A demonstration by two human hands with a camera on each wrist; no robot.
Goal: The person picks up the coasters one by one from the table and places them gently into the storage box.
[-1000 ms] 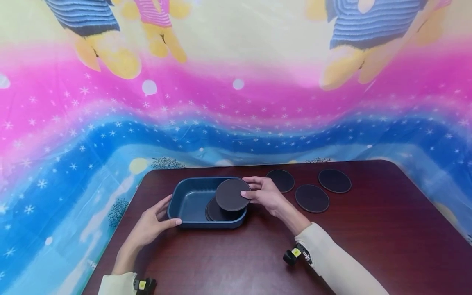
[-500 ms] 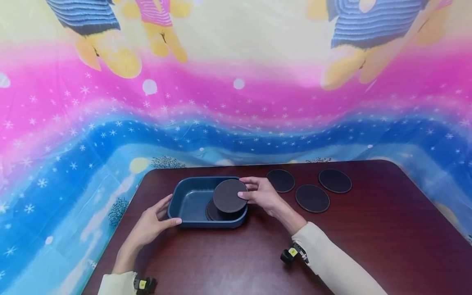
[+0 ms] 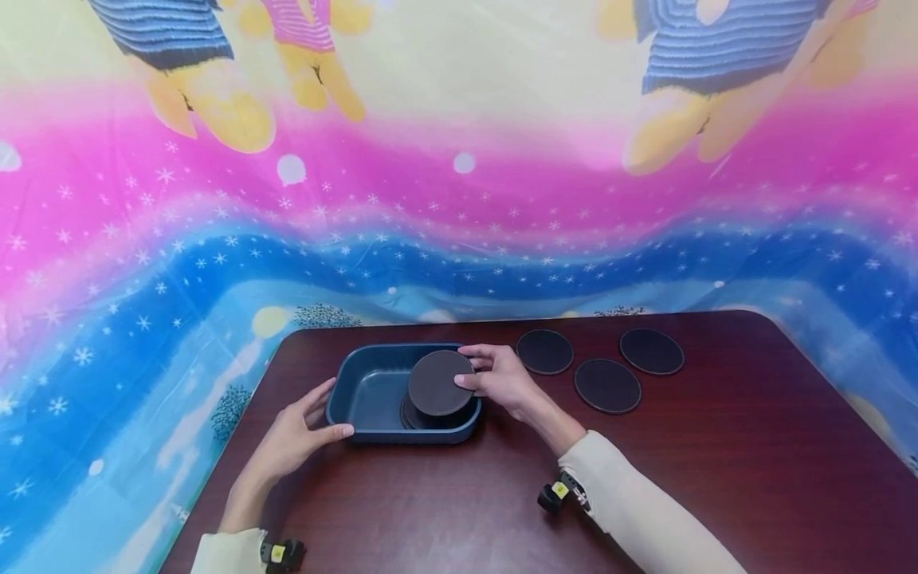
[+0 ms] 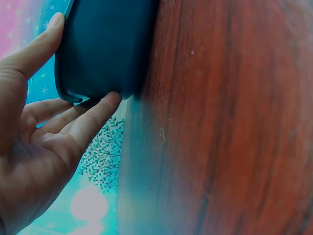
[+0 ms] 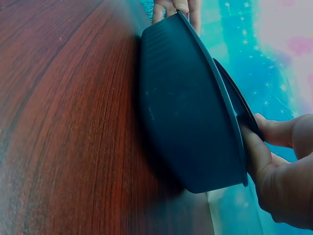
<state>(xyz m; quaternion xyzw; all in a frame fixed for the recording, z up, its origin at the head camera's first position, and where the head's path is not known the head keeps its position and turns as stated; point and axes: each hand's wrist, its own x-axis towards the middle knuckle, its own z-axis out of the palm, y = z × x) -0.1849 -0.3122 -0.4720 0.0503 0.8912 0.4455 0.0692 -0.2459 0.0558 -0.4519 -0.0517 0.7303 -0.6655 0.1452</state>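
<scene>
- No brand, label or readable writing shows on anything; the backdrop cloth (image 3: 459, 199) carries only cartoon figures, stars and snowflakes.
- The right hand (image 3: 502, 381) pinches a dark round coaster (image 3: 439, 383) at its right edge, fingers (image 3: 479, 357) curled round the rim, thumb at the near side. The coaster is held tilted over the right half of the blue tray (image 3: 362, 391), just above a small stack of coasters (image 3: 412, 416) lying inside it.
- The left hand (image 3: 294, 434) rests against the tray's left near corner, thumb on the near wall and fingers straight along the left end (bracing, not wrapped round it).
- The tray stands on the dark wood counter (image 3: 717, 478), left of centre. Three more coasters (image 3: 607, 386) lie flat to its right, apart from one another.
- Only the head view shows the spare coasters and the stack.
- The left wrist view shows the thumb (image 4: 41, 46) on the tray's rim and a fingertip touching its underside.
- The right wrist view shows the tray's outer wall (image 5: 181, 122) and the held coaster's edge above the rim.
</scene>
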